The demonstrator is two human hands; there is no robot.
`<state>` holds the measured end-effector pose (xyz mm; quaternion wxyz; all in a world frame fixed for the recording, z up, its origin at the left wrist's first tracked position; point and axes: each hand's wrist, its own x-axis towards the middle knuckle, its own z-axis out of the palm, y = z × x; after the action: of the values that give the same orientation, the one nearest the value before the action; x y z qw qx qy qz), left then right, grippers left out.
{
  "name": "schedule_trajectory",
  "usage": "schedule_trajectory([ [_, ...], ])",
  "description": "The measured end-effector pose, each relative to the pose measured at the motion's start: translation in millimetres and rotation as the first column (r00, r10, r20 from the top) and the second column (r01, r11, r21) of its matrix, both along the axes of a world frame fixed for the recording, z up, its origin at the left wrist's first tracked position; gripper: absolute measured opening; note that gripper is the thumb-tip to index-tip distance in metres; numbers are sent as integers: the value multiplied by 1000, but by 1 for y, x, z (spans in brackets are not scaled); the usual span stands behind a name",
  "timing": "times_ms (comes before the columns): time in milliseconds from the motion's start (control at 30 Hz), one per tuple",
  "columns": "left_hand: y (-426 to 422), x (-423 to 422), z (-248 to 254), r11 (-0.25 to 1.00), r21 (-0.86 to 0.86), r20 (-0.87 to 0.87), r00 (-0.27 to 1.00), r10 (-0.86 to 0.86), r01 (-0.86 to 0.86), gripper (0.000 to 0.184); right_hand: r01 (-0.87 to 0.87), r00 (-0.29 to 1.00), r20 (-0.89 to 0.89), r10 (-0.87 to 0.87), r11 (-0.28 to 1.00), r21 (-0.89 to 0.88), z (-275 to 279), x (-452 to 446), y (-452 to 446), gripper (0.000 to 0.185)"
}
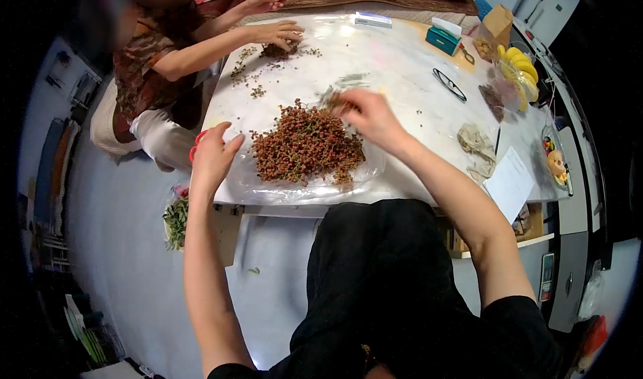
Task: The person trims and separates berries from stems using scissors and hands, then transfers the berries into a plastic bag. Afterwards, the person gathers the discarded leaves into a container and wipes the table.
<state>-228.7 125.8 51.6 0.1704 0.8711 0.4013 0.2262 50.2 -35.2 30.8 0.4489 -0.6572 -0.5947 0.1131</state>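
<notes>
A heap of reddish-brown peppercorn sprigs (pixel 305 144), with some green stems, lies on a clear plastic sheet (pixel 268 190) at the near side of the table. My right hand (pixel 375 118) is above the heap's right edge, its fingers pinched on a small peppercorn sprig (pixel 333 102) blurred by motion. At the table's left edge, my left hand (pixel 213 155) has thumb and forefinger apart with nothing between them. A red loop-shaped handle (pixel 195 146) shows beside its outer fingers; the rest of that object is hidden.
Across the left corner, another person's hand (pixel 278 32) rests on a smaller peppercorn pile (pixel 276 51), with loose peppercorns (pixel 253 78) around. Glasses (pixel 449 84), a green tissue box (pixel 443 39), bananas (pixel 521 64), a crumpled cloth (pixel 475 144) and paper (pixel 510 183) lie to the right.
</notes>
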Motion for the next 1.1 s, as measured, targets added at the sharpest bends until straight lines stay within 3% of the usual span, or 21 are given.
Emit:
schedule_trajectory([
  [67,16,10,-13,1000,17,-176,984,-21,24,51,-203,976,75,206,978,-46,-10,-14,-6,37],
  [100,20,13,-11,1000,18,-174,985,-15,18,51,-268,954,105,280,956,-118,-8,-10,-8,44],
  [133,23,18,-10,994,-100,-261,965,6,-33,50,-273,953,106,285,955,-119,-5,-4,-9,44],
  [167,25,21,-7,973,-212,-345,939,16,-94,49,-228,969,66,236,967,-109,2,2,-8,46],
  [233,37,21,-17,984,-166,-371,928,5,-72,44,-37,999,19,39,994,-100,2,14,-6,50],
  [267,42,21,-21,992,-119,-402,916,-9,-43,38,-41,999,21,43,994,-100,-4,16,-3,50],
  [333,49,27,-21,991,-124,-424,906,-5,-53,33,315,941,200,-273,922,-224,-20,20,4,42],
  [400,48,30,-16,990,-129,-448,894,-1,-64,27,367,915,282,-287,885,-288,-34,23,9,33],
  [467,47,28,-8,977,76,-84,975,208,-201,20,245,961,-15,-276,878,-412,-33,39,16,28],
  [500,50,29,-3,963,151,8,974,226,-225,18,334,942,39,-334,912,-239,-32,42,17,26],
  [533,58,27,-2,959,180,106,974,202,-218,17,330,943,39,-330,913,-239,-30,47,18,26],
  [600,60,25,15,956,206,196,966,167,-207,17,399,917,-4,-399,917,-12,-10,49,18,26],
  [667,63,24,25,948,234,236,959,159,-215,17,413,909,-64,-412,911,2,5,44,20,24],
  [733,61,23,35,913,317,389,913,123,-258,15,425,897,-180,-403,899,109,13,43,23,22],
  [867,61,19,39,902,387,404,914,22,-193,14,477,874,-211,-437,853,213,20,48,35,22],
  [900,63,14,39,944,316,185,982,40,-98,29,417,906,-124,-404,903,106,18,53,36,29],
  [933,60,12,36,945,316,184,982,28,-86,29,428,901,-124,-415,898,105,16,56,33,29],
  [1000,49,8,22,995,91,142,989,-52,39,57,159,895,-355,-269,937,-310,20,58,21,39],
  [1033,44,5,17,994,76,132,988,-83,73,68,55,804,-571,-167,977,-207,18,61,12,49],
  [1067,37,1,16,992,61,124,986,-116,109,80,86,800,-567,-195,973,-213,5,75,4,49],
  [1100,33,-6,10,983,144,108,985,-134,118,80,217,827,-502,-252,968,-129,-17,98,-2,49],
])
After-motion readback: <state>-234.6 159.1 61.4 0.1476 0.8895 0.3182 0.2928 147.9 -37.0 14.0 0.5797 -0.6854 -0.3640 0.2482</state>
